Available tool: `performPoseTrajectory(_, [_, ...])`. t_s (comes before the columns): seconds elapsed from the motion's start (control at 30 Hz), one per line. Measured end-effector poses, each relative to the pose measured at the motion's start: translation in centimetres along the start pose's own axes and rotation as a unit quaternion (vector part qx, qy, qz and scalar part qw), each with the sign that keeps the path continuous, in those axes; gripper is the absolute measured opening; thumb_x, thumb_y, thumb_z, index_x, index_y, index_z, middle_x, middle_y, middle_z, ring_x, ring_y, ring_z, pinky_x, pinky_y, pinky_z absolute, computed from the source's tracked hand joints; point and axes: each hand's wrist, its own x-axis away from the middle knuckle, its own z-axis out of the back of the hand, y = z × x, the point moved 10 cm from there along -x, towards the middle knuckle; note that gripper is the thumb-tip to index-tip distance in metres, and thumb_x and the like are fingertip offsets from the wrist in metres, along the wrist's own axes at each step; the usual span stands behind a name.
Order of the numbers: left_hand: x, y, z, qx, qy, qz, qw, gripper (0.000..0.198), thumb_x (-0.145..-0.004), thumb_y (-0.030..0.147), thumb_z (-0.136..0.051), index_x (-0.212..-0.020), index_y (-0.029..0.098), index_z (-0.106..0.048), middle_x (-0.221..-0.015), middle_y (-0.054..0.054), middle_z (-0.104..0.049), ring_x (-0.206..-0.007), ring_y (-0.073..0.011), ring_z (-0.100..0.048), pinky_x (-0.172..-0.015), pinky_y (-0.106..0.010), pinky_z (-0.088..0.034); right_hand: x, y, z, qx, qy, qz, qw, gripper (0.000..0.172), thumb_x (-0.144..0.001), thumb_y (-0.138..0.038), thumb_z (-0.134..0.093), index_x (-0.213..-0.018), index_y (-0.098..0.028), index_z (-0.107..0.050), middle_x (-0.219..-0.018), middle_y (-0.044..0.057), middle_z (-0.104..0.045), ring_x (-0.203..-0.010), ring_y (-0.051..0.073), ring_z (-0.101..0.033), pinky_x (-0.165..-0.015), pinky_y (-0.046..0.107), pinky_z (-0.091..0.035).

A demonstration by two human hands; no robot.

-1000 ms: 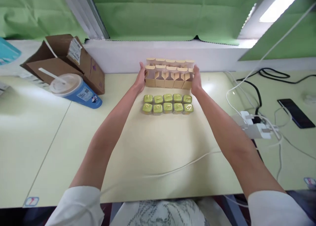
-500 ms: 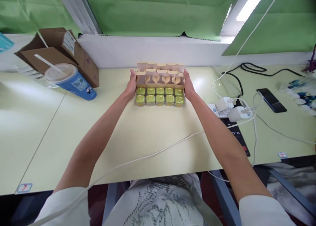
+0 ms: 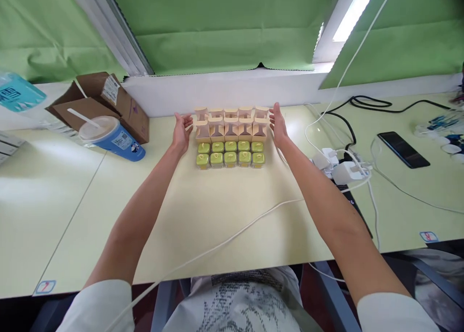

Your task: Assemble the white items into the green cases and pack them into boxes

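Two rows of small open cardboard boxes [image 3: 231, 133] stand side by side near the wall, their flaps up. Directly in front of them sit two rows of small square clear jars [image 3: 230, 159] with green tops. At the left end of the boxes is my left hand [image 3: 181, 133], fingers spread and apart from the cardboard. My right hand [image 3: 278, 125] is beside the right end, its fingers stretched out; whether a fingertip still brushes a box I cannot tell. Neither hand holds anything.
At the left, a blue cup [image 3: 118, 141] with a straw leans by a brown carton [image 3: 126, 110]. On the right are white charger plugs [image 3: 346, 171], a black phone [image 3: 403, 149] and a black cable [image 3: 373, 102]. A white cable [image 3: 235, 233] crosses the table's front.
Both hands have let go of the box rows and moved outward, the left one further. The camera view has shifted slightly; the boxes stay lined up behind the jars.
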Motion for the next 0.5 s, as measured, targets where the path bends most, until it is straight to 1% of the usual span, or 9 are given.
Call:
performPoseTrajectory(0.07, [-1.8,0.3,-0.1,0.015,-0.012,-0.006,1.000,0.087,-0.101,0.100,-0.029,-0.112,0.027,-0.076,-0.136,-0.013,-0.080,-0.149,-0.0290,-0.067,-0.122,-0.040,-0.059,-1.5,0.9,1.0,-0.080,0.015,-0.061,0.995,0.129,-0.090,-0.101,0.015,-0.155,-0.027,-0.068,-0.146,0.017,-0.076,-0.145,0.037,-0.071,-0.120,0.058,-0.059])
performPoseTrajectory(0.1, [-2.6,0.3,-0.6,0.022,-0.029,-0.005,0.999,0.089,-0.101,0.100,-0.028,-0.110,0.027,-0.077,-0.131,-0.014,-0.081,-0.145,-0.0298,-0.070,-0.118,-0.041,-0.061,-2.1,1.1,0.8,-0.114,0.004,-0.082,0.990,0.128,-0.090,-0.102,0.012,-0.149,-0.027,-0.072,-0.142,0.016,-0.079,-0.141,0.037,-0.073,-0.120,0.057,-0.059])
performPoseTrajectory(0.17, [-3.8,-0.2,-2.0,0.037,-0.072,0.010,0.997,0.093,-0.098,0.103,-0.029,-0.111,0.025,-0.078,-0.120,-0.016,-0.084,-0.136,-0.0326,-0.076,-0.111,-0.044,-0.066,-3.2,0.7,-0.3,-0.145,-0.047,-0.096,0.984,0.124,-0.092,-0.102,0.008,-0.142,-0.025,-0.076,-0.134,0.017,-0.083,-0.134,0.039,-0.076,-0.116,0.059,-0.059])
performPoseTrajectory(0.2, [-4.1,-0.6,-2.9,0.045,-0.093,0.023,0.994,0.095,-0.097,0.104,-0.030,-0.114,0.025,-0.080,-0.114,-0.016,-0.085,-0.133,-0.0346,-0.078,-0.108,-0.046,-0.068,-3.6,0.5,-0.9,-0.148,-0.063,-0.101,0.982,0.123,-0.093,-0.102,0.006,-0.140,-0.024,-0.078,-0.129,0.018,-0.084,-0.132,0.041,-0.076,-0.115,0.060,-0.059])
performPoseTrajectory(0.27, [-4.2,-1.7,-4.5,0.064,-0.123,0.051,0.989,0.099,-0.094,0.106,-0.034,-0.127,0.025,-0.080,-0.106,-0.014,-0.086,-0.127,-0.0383,-0.081,-0.104,-0.052,-0.071,-4.0,0.2,-1.8,-0.137,-0.067,-0.105,0.983,0.124,-0.094,-0.102,0.005,-0.136,-0.020,-0.079,-0.121,0.022,-0.085,-0.130,0.045,-0.076,-0.112,0.063,-0.059])
performPoseTrajectory(0.33, [-4.1,-2.8,-5.6,0.078,-0.124,0.074,0.986,0.099,-0.094,0.106,-0.036,-0.138,0.027,-0.077,-0.103,-0.012,-0.086,-0.123,-0.0409,-0.082,-0.101,-0.056,-0.072,-4.1,-0.1,-2.2,-0.115,-0.041,-0.096,0.988,0.125,-0.094,-0.101,0.007,-0.132,-0.018,-0.080,-0.117,0.024,-0.085,-0.130,0.047,-0.074,-0.110,0.062,-0.059])
performPoseTrajectory(0.37, [-4.0,-3.2,-5.9,0.083,-0.117,0.083,0.986,0.099,-0.095,0.106,-0.036,-0.140,0.028,-0.076,-0.102,-0.011,-0.086,-0.122,-0.0417,-0.083,-0.100,-0.057,-0.073,-4.0,-0.2,-2.4,-0.104,-0.029,-0.088,0.990,0.125,-0.095,-0.101,0.006,-0.131,-0.018,-0.080,-0.115,0.024,-0.085,-0.131,0.047,-0.073,-0.109,0.062,-0.059])
performPoseTrajectory(0.43, [-3.8,-4.0,-6.2,0.090,-0.106,0.099,0.985,0.098,-0.097,0.105,-0.033,-0.137,0.027,-0.076,-0.103,-0.011,-0.085,-0.121,-0.0430,-0.083,-0.098,-0.059,-0.073,-3.7,-0.5,-2.7,-0.089,-0.013,-0.074,0.993,0.120,-0.097,-0.100,0.002,-0.130,-0.019,-0.079,-0.113,0.022,-0.085,-0.133,0.046,-0.072,-0.109,0.061,-0.059])
performPoseTrajectory(0.5, [-3.5,-4.5,-6.4,0.094,-0.109,0.113,0.983,0.099,-0.098,0.105,-0.029,-0.133,0.025,-0.076,-0.103,-0.011,-0.084,-0.120,-0.0436,-0.083,-0.097,-0.060,-0.074,-3.4,-0.7,-2.8,-0.081,-0.012,-0.064,0.995,0.114,-0.100,-0.100,-0.003,-0.128,-0.019,-0.079,-0.111,0.021,-0.085,-0.133,0.046,-0.071,-0.108,0.062,-0.060])
